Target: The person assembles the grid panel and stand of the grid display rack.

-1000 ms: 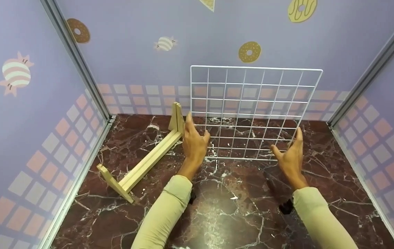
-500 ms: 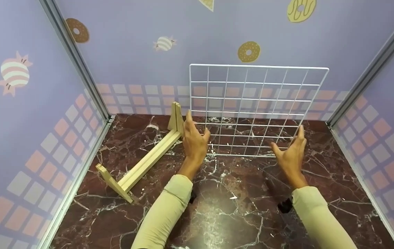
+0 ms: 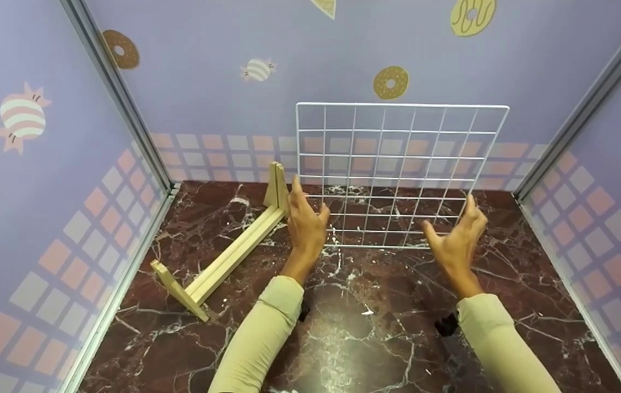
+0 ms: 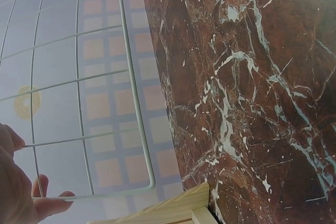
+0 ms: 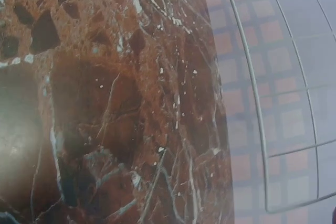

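Note:
A white wire grid panel (image 3: 381, 157) is held up in front of the back wall in the head view, its top edge leaning away. My left hand (image 3: 307, 229) grips its left side low down; in the left wrist view, fingers and thumb (image 4: 55, 205) close round the edge wire. At the lower right corner, my right hand (image 3: 458, 245) holds the panel with its thumb on the near side and fingers along the outer edge. Only a sliver of that hand shows in the right wrist view. A wooden stand (image 3: 237, 255) with two upright ends lies left of my left hand.
The dark red marbled tabletop (image 3: 365, 349) has white specks on it. Patterned lilac walls (image 3: 190, 82) rise at the back and both sides, with grey metal corner posts (image 3: 119, 93). One end of the stand is right beside my left hand.
The panel's right side swung out to the right, then came back left. Its bottom edge is slightly higher than a second ago. My right hand's fingers have spread outward a little; the stand stays put.

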Tool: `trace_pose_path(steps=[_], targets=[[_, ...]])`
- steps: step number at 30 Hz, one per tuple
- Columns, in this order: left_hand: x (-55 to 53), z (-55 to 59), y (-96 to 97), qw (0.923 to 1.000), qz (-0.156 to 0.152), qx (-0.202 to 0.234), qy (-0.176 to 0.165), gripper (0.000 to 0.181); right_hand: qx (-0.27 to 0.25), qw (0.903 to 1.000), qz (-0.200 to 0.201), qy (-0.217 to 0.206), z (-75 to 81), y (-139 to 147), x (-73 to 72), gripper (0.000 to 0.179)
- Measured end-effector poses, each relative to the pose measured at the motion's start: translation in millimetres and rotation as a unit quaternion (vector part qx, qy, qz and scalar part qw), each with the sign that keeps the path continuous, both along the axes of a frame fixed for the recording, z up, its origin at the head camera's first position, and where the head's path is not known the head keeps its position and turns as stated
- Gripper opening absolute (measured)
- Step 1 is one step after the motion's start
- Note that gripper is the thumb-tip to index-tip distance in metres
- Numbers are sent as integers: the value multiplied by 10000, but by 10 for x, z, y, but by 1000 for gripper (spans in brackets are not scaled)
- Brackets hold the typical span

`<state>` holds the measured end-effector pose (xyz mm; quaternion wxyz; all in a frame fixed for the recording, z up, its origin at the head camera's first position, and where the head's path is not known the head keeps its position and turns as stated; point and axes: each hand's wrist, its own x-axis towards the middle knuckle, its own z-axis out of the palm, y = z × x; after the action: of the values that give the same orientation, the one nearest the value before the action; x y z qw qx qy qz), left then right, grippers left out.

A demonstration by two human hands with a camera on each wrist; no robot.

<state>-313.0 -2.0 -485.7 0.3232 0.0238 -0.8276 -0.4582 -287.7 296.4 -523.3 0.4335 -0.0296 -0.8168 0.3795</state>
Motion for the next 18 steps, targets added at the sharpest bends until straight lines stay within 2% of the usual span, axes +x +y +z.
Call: trace_pose_path(steps=[9, 18], targets=[[4, 16, 22, 9996, 115, -233, 113, 88, 396, 9980, 16, 489, 184, -187, 25, 99], [17, 8, 72, 9999, -113, -74, 64, 90, 803, 9949, 225, 563, 350, -457, -29, 94]])
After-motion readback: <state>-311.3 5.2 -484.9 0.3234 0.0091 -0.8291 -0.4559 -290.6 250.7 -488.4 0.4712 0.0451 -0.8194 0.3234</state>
